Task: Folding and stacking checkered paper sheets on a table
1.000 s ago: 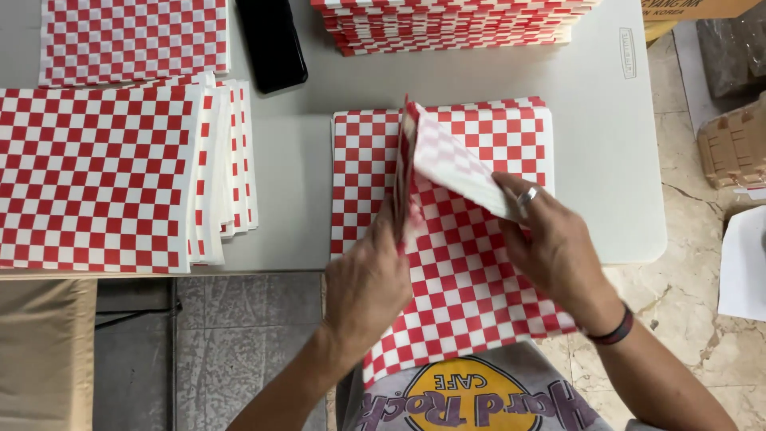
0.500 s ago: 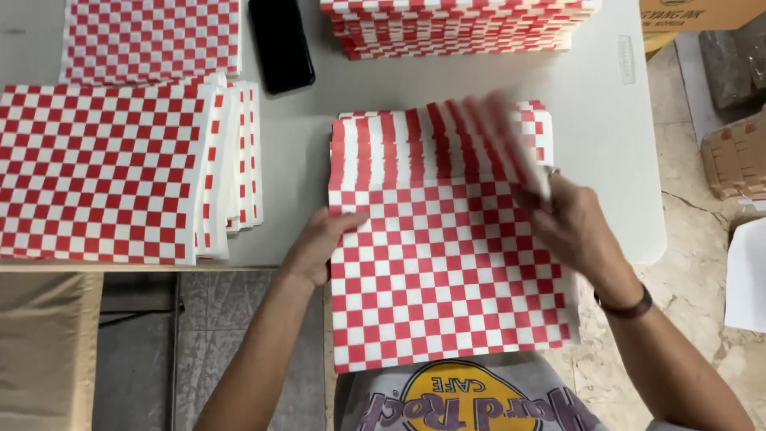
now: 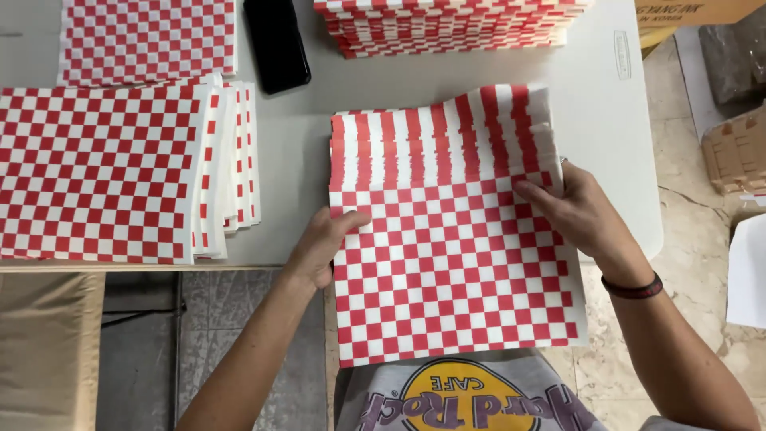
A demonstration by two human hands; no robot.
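Observation:
A stack of red-and-white checkered paper sheets (image 3: 455,263) lies at the near edge of the grey table (image 3: 303,152) and hangs over it toward me. Its far edges are fanned out in steps. My left hand (image 3: 323,243) rests flat on the stack's left edge, thumb on top. At the right edge my right hand (image 3: 578,211) presses with its fingers on the fanned sheets; a dark band circles that wrist.
A second fanned pile of checkered sheets (image 3: 112,172) lies at the left, another sheet (image 3: 148,36) behind it. A black phone (image 3: 277,44) lies at the back centre. A tall neat stack (image 3: 451,24) stands behind. Cardboard (image 3: 734,152) sits on the floor at the right.
My right hand has let a lifted sheet drop flat. The stack's far edges have spread into a fan, and both hands have moved out to its sides.

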